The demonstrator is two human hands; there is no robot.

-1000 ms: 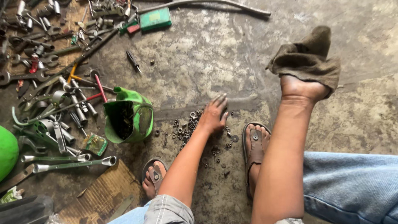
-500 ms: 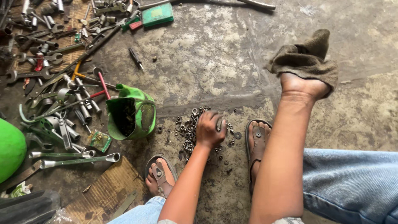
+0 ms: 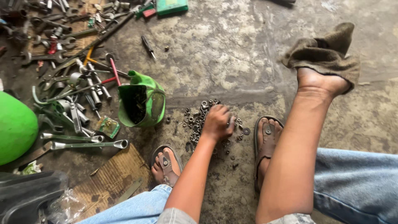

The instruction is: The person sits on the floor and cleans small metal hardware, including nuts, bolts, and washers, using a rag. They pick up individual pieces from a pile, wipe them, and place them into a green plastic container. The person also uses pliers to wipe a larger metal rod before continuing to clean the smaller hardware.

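Pile of small nuts and washers (image 3: 198, 120) sits on the concrete floor (image 3: 232, 54), between the two sandalled feet and just right of the green cut-open jug (image 3: 141, 104). Left hand (image 3: 217, 122) is down on the pile's right part, fingers curled in over the pieces, knuckles up; whether anything is actually pinched inside can't be told from this angle. A few loose washers lie scattered to the hand's right, near the right sandal (image 3: 266, 143).

Right hand (image 3: 321, 81) is further up the floor, well apart from the pile, closed around a brown rag (image 3: 325, 52); the rag bunches out above the fist and rests on the concrete.

Left sandal (image 3: 165, 159) is just below the jug, beside a piece of cardboard (image 3: 110, 178).

Left of the jug: a spread of wrenches (image 3: 85, 145), sockets and screwdrivers, one with a red shaft (image 3: 114, 70). A lone dark screwdriver (image 3: 147, 46) lies apart on bare floor. Green box (image 3: 171, 6) at the top edge. Round green object (image 3: 14, 126) at the far left edge, cut off by the frame.
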